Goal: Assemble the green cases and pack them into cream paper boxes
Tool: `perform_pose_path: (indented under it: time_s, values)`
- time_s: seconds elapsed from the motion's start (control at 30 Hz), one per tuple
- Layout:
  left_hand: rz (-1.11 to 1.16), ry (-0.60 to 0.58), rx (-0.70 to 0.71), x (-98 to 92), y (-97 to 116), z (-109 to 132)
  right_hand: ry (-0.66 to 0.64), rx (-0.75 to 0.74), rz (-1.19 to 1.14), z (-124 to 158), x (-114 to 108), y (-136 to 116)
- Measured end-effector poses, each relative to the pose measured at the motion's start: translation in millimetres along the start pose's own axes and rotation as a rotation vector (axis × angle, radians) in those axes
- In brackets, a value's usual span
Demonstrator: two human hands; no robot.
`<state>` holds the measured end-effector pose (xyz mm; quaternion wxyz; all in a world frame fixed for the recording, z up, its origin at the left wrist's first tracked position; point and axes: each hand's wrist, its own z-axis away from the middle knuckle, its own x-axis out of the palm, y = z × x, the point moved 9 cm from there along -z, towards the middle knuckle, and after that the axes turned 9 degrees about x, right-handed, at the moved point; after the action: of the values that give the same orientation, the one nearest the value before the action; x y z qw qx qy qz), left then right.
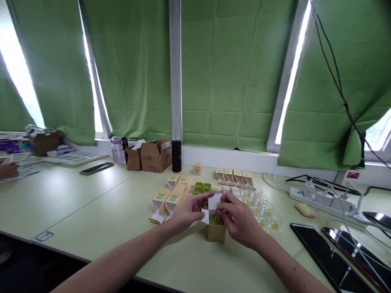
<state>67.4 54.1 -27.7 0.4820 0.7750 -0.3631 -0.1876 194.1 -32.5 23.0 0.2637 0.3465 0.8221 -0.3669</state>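
Observation:
A small kraft cardboard box (216, 233) stands upright on the table in front of me, its white-lined lid flap raised. Something green fills its opening, with a small pale piece on top that I cannot make out. My left hand (190, 210) is at the box's left side, fingertips on the raised flap and thumb by the side flap. Bent and pinched together, the fingers of my right hand (238, 217) are at the flap's right edge; they partly hide the opening. Green square cups (202, 187) sit just behind the hands.
Open kraft boxes (172, 198) lie left, and more boxes (234, 178) stand behind. Clear cups with yellow centres (258, 205) are at right, near a power strip (324, 201) and phones (324, 254). Cartons (155, 156), a black bottle (176, 156) and a purple bottle (117, 149) line the back.

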Motion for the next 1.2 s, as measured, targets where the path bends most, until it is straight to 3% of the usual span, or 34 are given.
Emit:
perform_pose_path:
  time_s: [0.33,0.6,0.87,1.2]
  values:
    - [-0.055,0.054,-0.02,-2.7,5,1,0.217,0.095,-0.114,-3,-21,14]
    - [-0.037,0.026,-0.011,0.1,2,1,0.285,0.171,-0.115,-3,-28,26]
    - [-0.031,0.029,0.066,7.4,7,-1,0.274,0.226,-0.099,-4,-28,30]
    - [-0.228,0.066,0.07,8.1,1,1,0.211,0.301,-0.2,-7,-21,43]
